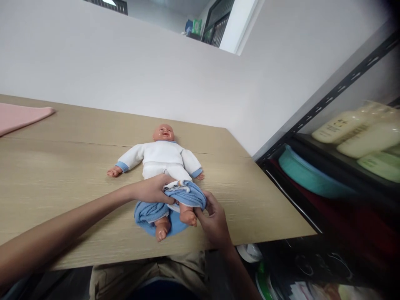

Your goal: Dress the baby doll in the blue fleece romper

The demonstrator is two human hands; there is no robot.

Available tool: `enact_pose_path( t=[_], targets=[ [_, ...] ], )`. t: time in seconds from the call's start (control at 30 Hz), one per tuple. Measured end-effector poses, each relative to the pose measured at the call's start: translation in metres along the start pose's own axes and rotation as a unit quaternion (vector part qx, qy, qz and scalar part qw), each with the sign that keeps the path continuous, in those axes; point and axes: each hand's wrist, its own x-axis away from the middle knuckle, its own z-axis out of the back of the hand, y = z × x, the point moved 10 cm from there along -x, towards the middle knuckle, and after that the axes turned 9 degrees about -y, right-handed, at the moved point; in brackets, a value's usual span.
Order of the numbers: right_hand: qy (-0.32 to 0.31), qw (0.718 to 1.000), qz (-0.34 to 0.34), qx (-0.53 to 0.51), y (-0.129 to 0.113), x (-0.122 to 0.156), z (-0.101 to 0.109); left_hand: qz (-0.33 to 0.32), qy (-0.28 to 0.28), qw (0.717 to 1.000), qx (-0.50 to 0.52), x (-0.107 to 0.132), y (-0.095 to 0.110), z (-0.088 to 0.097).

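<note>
On its back on the table lies a baby doll in a white long-sleeved top with blue cuffs. Blue towelling trousers are bunched around its lower legs, and both bare feet stick out of them. My left hand is closed on the bunched cloth from the left, at the doll leg on the right of the picture; some fingertips are hidden by the fabric. My right hand pinches the edge of the same trouser leg, beside the foot. A flat blue piece lies under the legs.
A pink cloth lies at the table's far left. Shelving on the right holds a teal basin and pale bottles. The wooden table meets a white wall behind, and its right edge borders the shelving.
</note>
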Motion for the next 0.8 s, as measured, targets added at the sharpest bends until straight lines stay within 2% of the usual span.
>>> enact_pose_path(
  t=[0.1,0.23,0.33,0.47,0.57,0.7,0.8],
  targets=[
    [-0.114,0.993,0.002,0.041,-0.012,-0.020,0.005,-0.003,-0.007,1.000,-0.006,0.001,0.000,0.001],
    [-0.272,0.961,-0.016,0.054,-0.015,-0.040,0.003,-0.013,-0.059,0.998,0.035,-0.001,0.001,-0.008],
    [-0.340,0.939,-0.011,0.052,-0.011,-0.056,-0.002,-0.003,-0.061,0.997,0.043,-0.003,-0.002,-0.007],
    [-0.389,0.918,0.007,0.073,-0.009,-0.075,-0.009,0.004,-0.032,0.999,0.018,-0.002,0.000,-0.001],
    [-0.410,0.903,0.047,0.119,-0.025,-0.080,-0.009,0.024,-0.024,0.998,-0.055,0.007,0.003,-0.001],
    [-0.415,0.885,0.101,0.185,-0.049,-0.079,-0.006,0.076,0.046,0.976,-0.196,0.038,0.008,0.006],
    [-0.402,0.899,0.104,0.140,-0.048,-0.088,-0.008,0.147,0.076,0.962,-0.218,0.063,-0.001,0.012]
  ],
)
